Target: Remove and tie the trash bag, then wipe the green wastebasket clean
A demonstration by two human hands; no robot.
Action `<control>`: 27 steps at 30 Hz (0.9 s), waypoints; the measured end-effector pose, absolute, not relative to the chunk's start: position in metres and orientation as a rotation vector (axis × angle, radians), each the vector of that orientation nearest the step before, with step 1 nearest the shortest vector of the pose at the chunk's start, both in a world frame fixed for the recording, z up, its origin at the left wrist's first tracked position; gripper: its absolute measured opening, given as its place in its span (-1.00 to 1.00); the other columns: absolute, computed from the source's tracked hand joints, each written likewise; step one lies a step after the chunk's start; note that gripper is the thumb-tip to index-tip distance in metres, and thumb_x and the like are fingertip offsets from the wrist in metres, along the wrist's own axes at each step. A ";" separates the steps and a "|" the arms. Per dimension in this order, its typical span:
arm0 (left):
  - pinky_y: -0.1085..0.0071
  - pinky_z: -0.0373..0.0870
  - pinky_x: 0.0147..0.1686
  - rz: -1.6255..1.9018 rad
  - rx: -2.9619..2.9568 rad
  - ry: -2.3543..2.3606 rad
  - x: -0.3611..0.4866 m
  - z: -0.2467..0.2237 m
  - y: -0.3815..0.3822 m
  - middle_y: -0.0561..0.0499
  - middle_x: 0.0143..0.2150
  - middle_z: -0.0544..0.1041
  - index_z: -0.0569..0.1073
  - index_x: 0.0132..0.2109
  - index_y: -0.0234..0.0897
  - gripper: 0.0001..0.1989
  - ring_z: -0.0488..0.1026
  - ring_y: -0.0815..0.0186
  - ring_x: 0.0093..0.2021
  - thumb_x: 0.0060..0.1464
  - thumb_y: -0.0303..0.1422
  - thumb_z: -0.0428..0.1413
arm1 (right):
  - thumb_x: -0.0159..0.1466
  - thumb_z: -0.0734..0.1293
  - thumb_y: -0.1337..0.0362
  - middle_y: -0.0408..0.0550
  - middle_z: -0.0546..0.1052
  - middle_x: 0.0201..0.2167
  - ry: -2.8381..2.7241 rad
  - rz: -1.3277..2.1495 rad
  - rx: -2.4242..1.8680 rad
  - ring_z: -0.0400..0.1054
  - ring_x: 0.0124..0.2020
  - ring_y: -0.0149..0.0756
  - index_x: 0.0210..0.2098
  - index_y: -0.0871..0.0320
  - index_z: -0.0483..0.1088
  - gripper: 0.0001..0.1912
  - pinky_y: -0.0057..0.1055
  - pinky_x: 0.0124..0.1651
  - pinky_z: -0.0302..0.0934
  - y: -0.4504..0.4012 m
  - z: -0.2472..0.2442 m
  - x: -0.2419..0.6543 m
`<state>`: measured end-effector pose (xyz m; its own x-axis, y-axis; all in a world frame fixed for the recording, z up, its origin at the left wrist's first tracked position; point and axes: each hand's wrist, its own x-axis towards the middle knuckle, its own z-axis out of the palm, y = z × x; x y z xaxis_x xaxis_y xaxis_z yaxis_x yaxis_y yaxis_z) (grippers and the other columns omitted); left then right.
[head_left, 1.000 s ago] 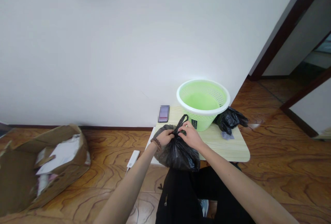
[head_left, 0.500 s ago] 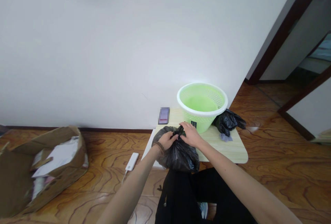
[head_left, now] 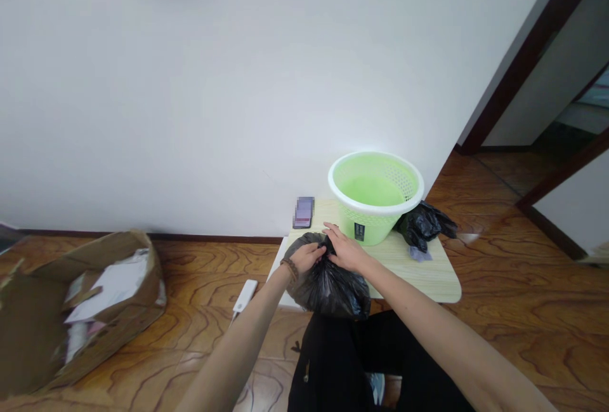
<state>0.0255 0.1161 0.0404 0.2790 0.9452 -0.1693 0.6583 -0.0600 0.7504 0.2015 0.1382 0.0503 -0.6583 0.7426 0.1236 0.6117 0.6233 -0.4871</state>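
A full black plastic bag [head_left: 333, 291] rests at the near edge of the small light wooden table [head_left: 440, 272], just above my knees. Its top is gathered and twisted. My left hand [head_left: 307, 256] pinches the gathered neck from the left, a beaded bracelet on its wrist. From the right, my right hand [head_left: 345, 249] has its fingers closed on the same neck, close to my left fingertips. Behind the bag stands a light green basket [head_left: 373, 193] with a white rim and a dark label. A smaller crumpled black bag [head_left: 421, 225] lies right of the basket.
A phone [head_left: 303, 212] lies at the table's back left, near the white wall. On the wooden floor are a white power bank [head_left: 245, 295] with a cable and, far left, an open cardboard box [head_left: 114, 329] holding papers. A doorway is at the right.
My hands have drawn slightly closer together at the bag's neck, and the twisted top sticks up less between them. The whole view has shifted a little.
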 end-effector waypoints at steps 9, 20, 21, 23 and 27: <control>0.42 0.17 -0.41 0.546 2.000 1.472 0.029 0.020 0.127 0.00 -0.47 0.42 0.35 -0.46 -0.30 -0.57 0.32 0.33 -0.44 0.10 -0.04 -0.10 | 0.28 0.14 0.21 0.08 0.44 -0.13 -2.641 0.640 -1.157 0.29 -0.09 -0.22 -0.07 0.21 0.27 -0.71 -0.35 -0.08 0.11 0.146 0.044 0.203; 0.46 0.13 -0.58 0.586 1.313 1.401 0.013 0.010 0.145 0.01 -0.57 0.41 0.42 -0.47 -0.36 -0.51 0.22 0.45 -0.62 0.02 0.02 -0.02 | 0.36 -0.08 0.07 0.07 0.51 -0.22 -2.802 0.542 -1.300 0.37 -0.19 -0.17 -0.15 0.14 0.33 -0.54 -0.35 -0.17 0.11 0.157 0.049 0.201; 0.48 0.12 -0.59 0.619 1.254 1.363 0.011 0.009 0.146 0.00 -0.55 0.42 0.44 -0.44 -0.38 -0.53 0.23 0.46 -0.61 0.00 0.01 0.01 | 0.36 -0.08 0.07 0.07 0.51 -0.22 -2.799 0.546 -1.289 0.38 -0.19 -0.17 -0.14 0.14 0.33 -0.54 -0.36 -0.17 0.10 0.157 0.049 0.201; 0.50 0.12 -0.58 0.693 1.119 1.276 0.010 0.007 0.146 -0.02 -0.51 0.43 0.46 -0.37 -0.40 -0.56 0.25 0.47 -0.58 -0.06 -0.02 0.09 | 0.37 -0.09 0.08 0.07 0.51 -0.22 -2.796 0.554 -1.251 0.38 -0.20 -0.18 -0.11 0.14 0.32 -0.54 -0.36 -0.18 0.10 0.153 0.049 0.202; 0.52 0.17 -0.53 0.840 0.831 1.183 0.017 0.006 0.144 -0.04 -0.47 0.45 0.48 -0.26 -0.41 -0.57 0.35 0.43 -0.48 -0.19 -0.12 0.24 | 0.37 -0.11 0.12 0.08 0.52 -0.26 -2.790 0.541 -1.220 0.40 -0.24 -0.20 -0.11 0.17 0.31 -0.54 -0.38 -0.19 0.10 0.137 0.048 0.205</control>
